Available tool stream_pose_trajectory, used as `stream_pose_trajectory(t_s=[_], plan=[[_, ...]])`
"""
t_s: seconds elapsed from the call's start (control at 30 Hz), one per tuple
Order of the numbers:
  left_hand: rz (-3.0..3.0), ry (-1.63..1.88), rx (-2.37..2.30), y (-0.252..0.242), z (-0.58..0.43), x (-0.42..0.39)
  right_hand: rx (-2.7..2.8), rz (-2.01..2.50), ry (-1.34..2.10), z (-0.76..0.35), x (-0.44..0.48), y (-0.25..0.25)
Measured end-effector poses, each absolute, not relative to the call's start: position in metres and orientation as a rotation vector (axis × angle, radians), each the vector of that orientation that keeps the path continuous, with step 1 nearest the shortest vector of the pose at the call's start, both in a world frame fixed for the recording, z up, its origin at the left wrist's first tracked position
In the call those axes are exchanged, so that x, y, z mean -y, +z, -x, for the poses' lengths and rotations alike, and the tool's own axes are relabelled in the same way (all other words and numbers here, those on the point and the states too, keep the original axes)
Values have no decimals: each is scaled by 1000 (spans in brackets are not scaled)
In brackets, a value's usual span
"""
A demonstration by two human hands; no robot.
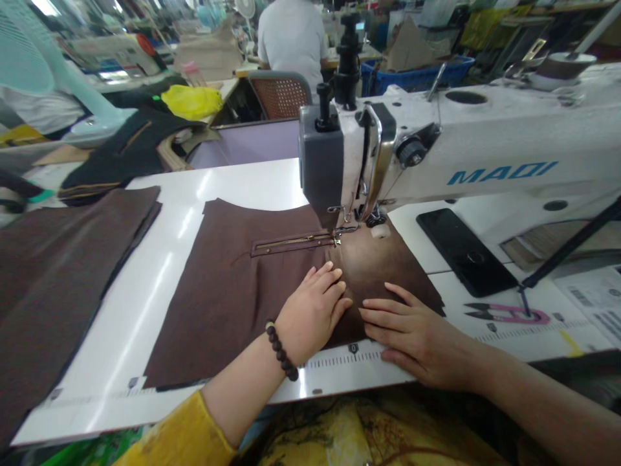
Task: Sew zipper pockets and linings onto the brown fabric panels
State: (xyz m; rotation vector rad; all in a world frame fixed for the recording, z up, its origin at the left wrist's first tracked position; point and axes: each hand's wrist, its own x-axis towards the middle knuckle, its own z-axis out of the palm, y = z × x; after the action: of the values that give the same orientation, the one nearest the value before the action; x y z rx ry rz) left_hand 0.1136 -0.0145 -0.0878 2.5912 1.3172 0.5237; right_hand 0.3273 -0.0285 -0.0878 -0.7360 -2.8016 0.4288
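My left hand (315, 307) lies open with fingers slightly bent on the brown panel (204, 304), and my right hand (420, 336), open too, rests its spread fingers on it; neither grips anything, the left forearm coming in from seven o'clock, the right from four. From my left hand, another brown piece (53, 278) lies well apart at nine o'clock, the panel's zipper (291, 242) at eleven, and the sewing machine (485, 139) blocks the way beyond one; from my right, a black phone (463, 249) lies at one, pink-handled snips (519, 316) at three.

Brown panel (208, 291), brassy zipper (286, 244), white machine (509, 133) (blue lettering (502, 173))
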Motion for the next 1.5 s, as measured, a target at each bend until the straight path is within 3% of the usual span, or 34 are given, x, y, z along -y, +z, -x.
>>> stream_pose_trajectory(t_s=[0.27, 0.73, 1.5], plan=[[-2616, 446, -1354, -86, -115, 17, 2819, 633, 436, -324, 24, -79], [-2544, 586, -1285, -91, -110, 16, 2669, 910, 282, -318, 35, -88], [-2316, 601, -1283, -82, -108, 11, 2986, 666, 420, -305, 3, -81]])
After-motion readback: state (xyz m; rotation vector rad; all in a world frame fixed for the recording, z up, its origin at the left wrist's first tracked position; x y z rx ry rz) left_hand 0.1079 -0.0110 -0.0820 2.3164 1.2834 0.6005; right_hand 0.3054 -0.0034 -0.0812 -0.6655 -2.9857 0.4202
